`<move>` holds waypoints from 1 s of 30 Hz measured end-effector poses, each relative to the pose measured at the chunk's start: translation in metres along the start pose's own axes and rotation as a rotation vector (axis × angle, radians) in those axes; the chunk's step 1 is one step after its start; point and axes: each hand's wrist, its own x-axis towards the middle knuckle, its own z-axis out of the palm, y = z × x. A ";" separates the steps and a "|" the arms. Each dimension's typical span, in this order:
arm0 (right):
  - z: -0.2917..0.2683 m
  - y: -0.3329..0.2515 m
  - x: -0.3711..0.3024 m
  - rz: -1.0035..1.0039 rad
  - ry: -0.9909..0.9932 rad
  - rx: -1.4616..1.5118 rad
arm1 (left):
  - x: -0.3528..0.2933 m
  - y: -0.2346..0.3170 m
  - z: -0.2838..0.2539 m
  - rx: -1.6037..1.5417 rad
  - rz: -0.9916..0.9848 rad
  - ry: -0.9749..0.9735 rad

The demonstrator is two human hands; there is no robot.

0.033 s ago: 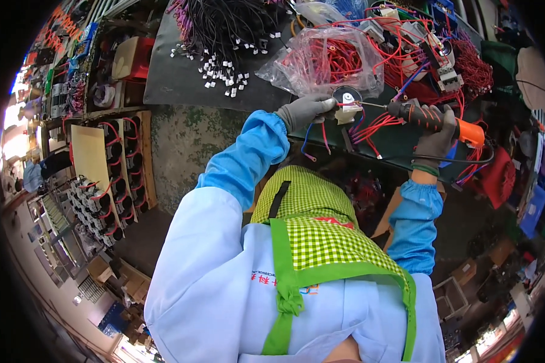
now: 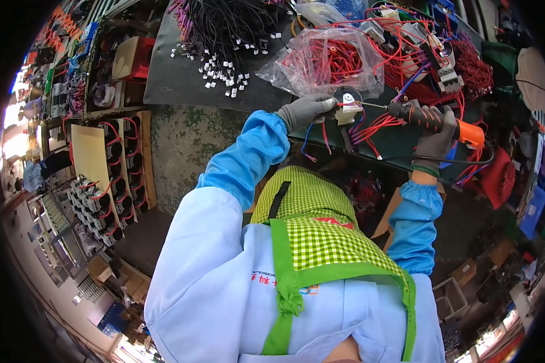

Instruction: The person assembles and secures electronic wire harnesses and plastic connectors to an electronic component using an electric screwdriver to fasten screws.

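My left hand (image 2: 306, 113), in a grey glove, is closed at the left side of a small white electrical part (image 2: 347, 114) with a round black piece on it. A short red wire shows by the fingertips; just what they pinch is partly hidden. Below this hand dangle a blue wire (image 2: 306, 144) and a red wire (image 2: 326, 138), each ending in a lug. My right hand (image 2: 437, 138), gloved too, wraps round a black and orange electric screwdriver (image 2: 470, 134). It lies nearly level, and its thin bit reaches left to the white part.
Just beyond the part lies a clear plastic bag (image 2: 330, 57) of red wires. Black cables (image 2: 230, 36) with white connectors are heaped at the far left of the bench. Wired electrical parts (image 2: 449, 78) crowd the far right. A wooden rack (image 2: 145, 157) stands left, past bare floor.
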 end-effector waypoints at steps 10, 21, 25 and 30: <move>0.023 -0.004 -0.003 -0.005 -0.049 -0.012 | 0.017 0.007 -0.017 0.032 0.068 -0.079; 0.042 -0.004 -0.001 -0.088 -0.167 -0.124 | 0.019 -0.011 -0.014 0.119 0.057 0.167; 0.040 -0.001 0.000 -0.098 -0.155 -0.139 | 0.020 -0.015 -0.008 0.180 0.206 0.185; 0.039 0.001 0.002 -0.073 -0.150 -0.117 | 0.011 0.003 0.013 0.696 0.395 0.290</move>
